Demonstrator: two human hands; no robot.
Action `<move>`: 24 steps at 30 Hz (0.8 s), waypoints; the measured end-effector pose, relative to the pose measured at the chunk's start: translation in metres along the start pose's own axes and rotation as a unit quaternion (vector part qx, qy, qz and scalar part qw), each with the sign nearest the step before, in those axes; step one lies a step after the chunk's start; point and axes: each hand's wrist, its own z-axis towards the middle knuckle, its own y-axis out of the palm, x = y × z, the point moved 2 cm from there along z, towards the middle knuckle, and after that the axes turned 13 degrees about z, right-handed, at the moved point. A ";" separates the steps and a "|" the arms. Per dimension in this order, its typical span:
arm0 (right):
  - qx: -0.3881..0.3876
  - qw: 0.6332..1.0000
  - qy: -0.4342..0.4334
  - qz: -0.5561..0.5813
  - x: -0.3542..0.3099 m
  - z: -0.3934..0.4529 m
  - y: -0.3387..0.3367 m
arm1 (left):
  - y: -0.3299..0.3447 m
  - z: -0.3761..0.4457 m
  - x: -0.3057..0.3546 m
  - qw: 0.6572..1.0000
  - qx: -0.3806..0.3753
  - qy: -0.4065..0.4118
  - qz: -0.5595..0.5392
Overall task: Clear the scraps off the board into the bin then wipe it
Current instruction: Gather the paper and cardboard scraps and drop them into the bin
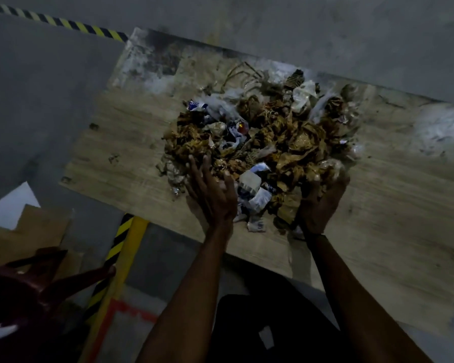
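Fingertips [338, 170] buried in scraps [260, 132] — grip unclear, blurred

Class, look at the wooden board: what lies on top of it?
A heap of crumpled brown paper and plastic scraps covers the wooden board; both hands cup its near edge. Anything beneath the heap is hidden.

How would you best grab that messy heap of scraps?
Cup the scrap pile from both flanks at its near edge, as the left hand and right hand do: it is loose, crumpled and wide, so one-sided pinching would shed pieces.

blue-and-white printed wrappers [194, 105] among scraps, lettering too blurred to read
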 end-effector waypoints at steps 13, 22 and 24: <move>0.017 0.998 0.061 0.007 -0.034 -0.048 0.035 | -0.010 0.107 -0.047 0.980 -0.146 0.132 0.013; 0.117 0.993 0.022 0.003 -0.038 -0.064 0.037 | -0.017 0.124 -0.075 0.978 -0.085 0.183 0.047; 0.090 0.996 -0.027 -0.014 -0.038 -0.069 0.057 | -0.005 0.133 -0.074 0.964 -0.107 0.242 0.025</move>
